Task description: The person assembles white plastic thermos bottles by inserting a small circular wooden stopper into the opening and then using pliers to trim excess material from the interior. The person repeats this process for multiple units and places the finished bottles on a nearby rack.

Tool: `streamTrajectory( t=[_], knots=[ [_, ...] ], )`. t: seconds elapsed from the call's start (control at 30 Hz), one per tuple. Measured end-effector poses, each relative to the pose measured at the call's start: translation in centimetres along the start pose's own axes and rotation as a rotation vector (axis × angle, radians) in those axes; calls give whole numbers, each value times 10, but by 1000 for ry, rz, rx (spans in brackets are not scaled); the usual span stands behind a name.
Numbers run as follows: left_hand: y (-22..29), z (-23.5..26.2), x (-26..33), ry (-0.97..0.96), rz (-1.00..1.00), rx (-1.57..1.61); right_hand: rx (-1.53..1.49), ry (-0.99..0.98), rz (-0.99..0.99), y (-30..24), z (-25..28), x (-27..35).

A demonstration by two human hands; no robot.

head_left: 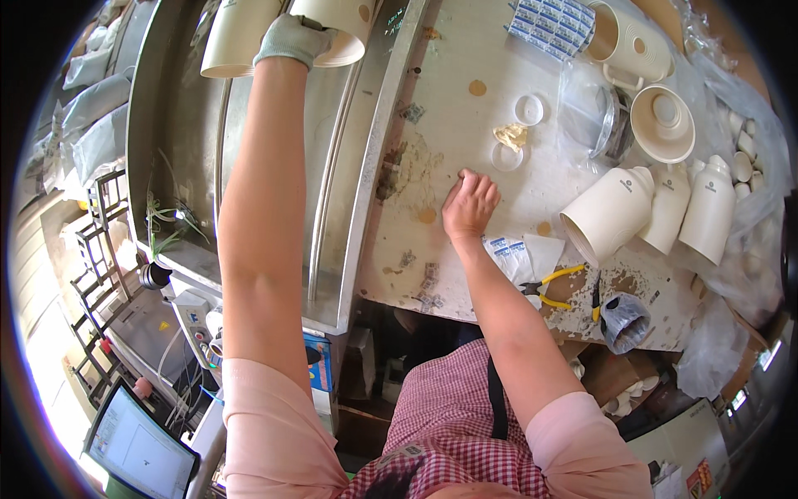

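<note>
Upper left: gloved left hand (293, 40) between two upright-running cream containers (239, 37), its grip unclear; right hand (471, 204), centre, loosely fisted, farther away.

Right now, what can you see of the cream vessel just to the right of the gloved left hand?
The cream vessel is a smooth, pale, roughly cylindrical body with a round open end facing the wearer and a tan round spot near its right side. It lies tilted over the long metal trough, its far end cut off by the picture's edge. The gloved left hand overlaps its left side and seems to touch it; how firmly is unclear. Whether it is coated metal or plastic cannot be told.
</note>
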State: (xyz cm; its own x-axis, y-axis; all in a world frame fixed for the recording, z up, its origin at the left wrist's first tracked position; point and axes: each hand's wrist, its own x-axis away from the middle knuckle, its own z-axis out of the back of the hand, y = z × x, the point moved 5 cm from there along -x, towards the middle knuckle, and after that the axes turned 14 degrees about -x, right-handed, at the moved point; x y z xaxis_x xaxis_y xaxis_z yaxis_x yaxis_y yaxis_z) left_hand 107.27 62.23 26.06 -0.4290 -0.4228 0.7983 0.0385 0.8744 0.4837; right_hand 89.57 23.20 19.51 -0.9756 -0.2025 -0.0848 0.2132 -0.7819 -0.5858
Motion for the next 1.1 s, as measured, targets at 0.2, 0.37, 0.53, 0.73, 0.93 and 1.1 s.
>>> streamTrajectory(
  t=[0.2, 0.37, 0.53, 0.73, 0.93, 1.1],
  knots=[
    [-9, -3, 32, -280, 132, -245, -5, 20, 17, -1, 0, 0],
    [-9, 13, 31, -329, -133, -305, -9, 33, 21, -2, 1, -1],
    [-8, 36, -17, -213, -155, -346, 9, 24, 25, 1, -2, 1],
    [-10, 58, -25, -306, -211, -387, -12, 17, 20, 0, -1, -2],
    [-72, 146, 183, -311, -631, -447, 63, 87, 103, 4, -3, 4],
    [-173, 345, 408, 178, -603, -998, 91, 155, 189, 8, -10, 4]
  ],
)
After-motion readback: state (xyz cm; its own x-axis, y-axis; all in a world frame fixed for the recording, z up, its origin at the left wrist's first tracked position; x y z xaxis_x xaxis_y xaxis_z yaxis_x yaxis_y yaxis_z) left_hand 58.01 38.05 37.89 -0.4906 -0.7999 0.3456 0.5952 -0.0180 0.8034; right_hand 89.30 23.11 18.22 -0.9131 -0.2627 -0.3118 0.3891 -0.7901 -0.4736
